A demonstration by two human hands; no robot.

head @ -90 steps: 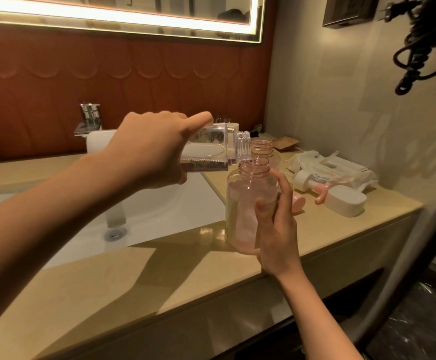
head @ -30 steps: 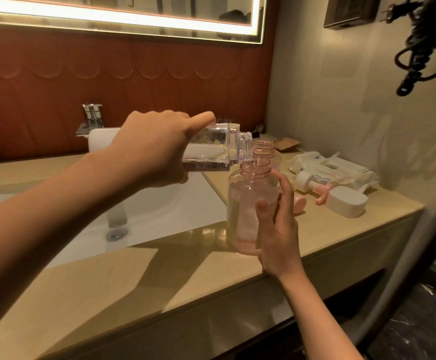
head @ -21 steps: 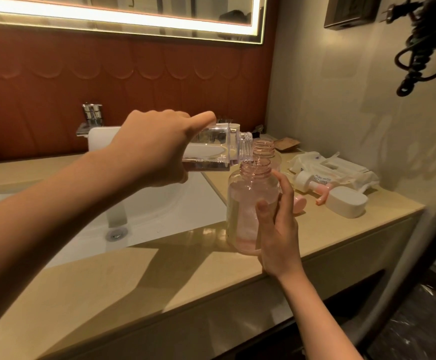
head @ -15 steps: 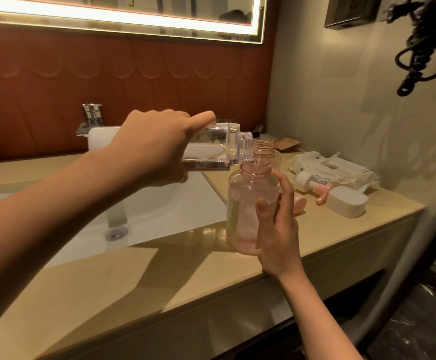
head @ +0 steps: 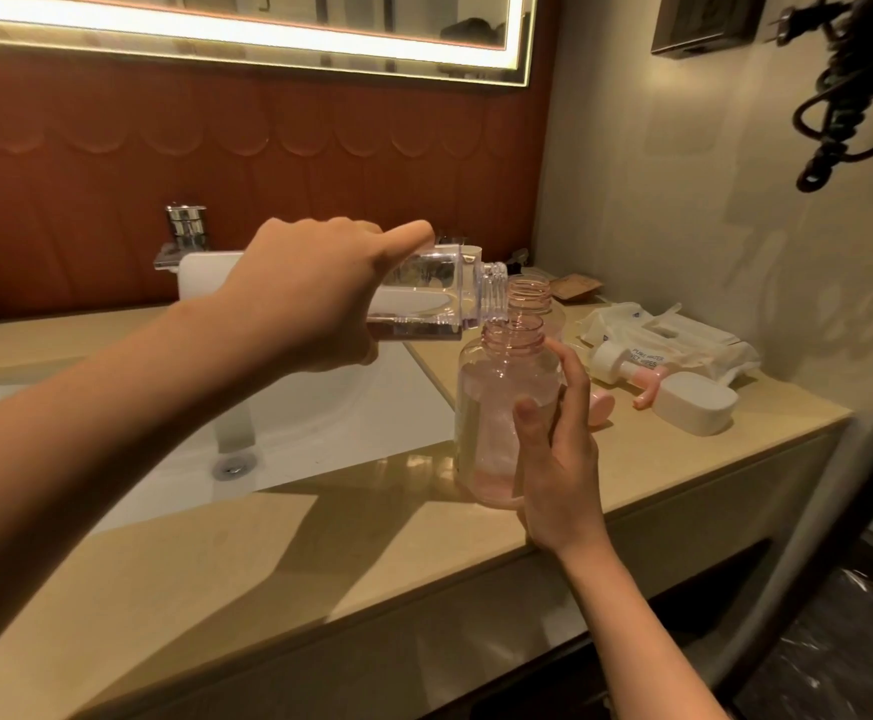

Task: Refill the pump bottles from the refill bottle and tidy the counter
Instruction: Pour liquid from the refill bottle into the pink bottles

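Observation:
My left hand (head: 314, 298) grips a clear square refill bottle (head: 439, 293), tipped on its side with its threaded mouth over the neck of a pink pump bottle (head: 496, 407). That pink bottle stands uncapped on the beige counter (head: 320, 553) by the sink's right edge, mostly full of clear liquid. My right hand (head: 559, 449) holds it from the near right side, thumb and fingers curled round its body. A second uncapped pink bottle (head: 527, 296) stands just behind. Pink pump heads (head: 647, 387) lie on the counter to the right.
A white sink basin (head: 320, 423) with a chrome tap (head: 184, 236) lies left of the bottles. A wipes packet (head: 673, 340) and a white lid (head: 699, 407) lie at the counter's right end by the wall. A black coiled cord (head: 839, 96) hangs upper right.
Little has moved; the refill bottle stays tipped over the pink bottle, whose liquid level has crept slightly higher.

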